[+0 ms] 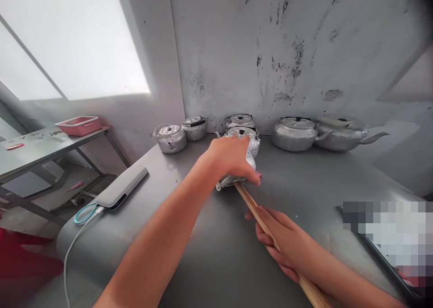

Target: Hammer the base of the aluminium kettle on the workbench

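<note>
My right hand (279, 236) is closed around a long wooden handle (250, 201) that slants away over the grey table. At its far end lies a black-and-white patterned piece (233, 180), partly hidden under my left hand; its kind and whether it joins the handle I cannot tell. My left hand (233, 157) is stretched over that end with the thumb apart from the fingers. Just beyond and partly beneath it stands a silver kettle (241, 131), its front covered by my hand. I cannot tell whether the fingers touch it.
More silver kettles (171, 139) stand along the wall, including a long-spouted one (338, 136) at right. A grey power bank (122, 188) with a white cable lies on the table (203, 254) at left. A pink basket (79, 126) sits on a side table. A dark-edged, pixelated object (389, 249) is at right.
</note>
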Available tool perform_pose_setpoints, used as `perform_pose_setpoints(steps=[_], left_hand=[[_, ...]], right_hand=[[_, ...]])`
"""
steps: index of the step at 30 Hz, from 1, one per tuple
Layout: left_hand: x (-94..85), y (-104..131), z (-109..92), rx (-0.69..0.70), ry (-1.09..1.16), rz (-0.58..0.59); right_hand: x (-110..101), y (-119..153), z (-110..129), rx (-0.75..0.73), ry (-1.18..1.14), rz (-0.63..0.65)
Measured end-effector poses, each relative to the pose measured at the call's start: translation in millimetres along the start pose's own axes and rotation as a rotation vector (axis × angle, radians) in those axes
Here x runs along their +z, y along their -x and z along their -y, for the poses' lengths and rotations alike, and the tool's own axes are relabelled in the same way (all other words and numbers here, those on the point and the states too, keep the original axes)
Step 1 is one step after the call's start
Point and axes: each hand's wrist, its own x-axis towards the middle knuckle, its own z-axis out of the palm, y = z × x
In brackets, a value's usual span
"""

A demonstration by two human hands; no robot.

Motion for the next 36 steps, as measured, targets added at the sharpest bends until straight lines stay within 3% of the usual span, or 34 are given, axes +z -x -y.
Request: perform_pose_setpoints(steps=[4,15,19,32,36], left_hand=[[0.9,-1,-1,-0.002,-0.003,-0.005],[-6.8,5,4,0.005,0.010,0.042],[-7.1,5,5,0.002,0.020,0.059],[-5.3,4,9,-0.004,0.081,0.073],[-5.1,4,11,-0.007,0.083,0.067]], right_hand=[[-5,3,1,-0.002,0.029,0.004],[-2,6,-10,-0.213,0.305,-0.078],[-3,3,-14,-0.227,0.336,-0.030],[-6,-2,-18,-0.347,0.548,-0.064],[-7,-3,-17,-0.310,0.534,-0.068]])
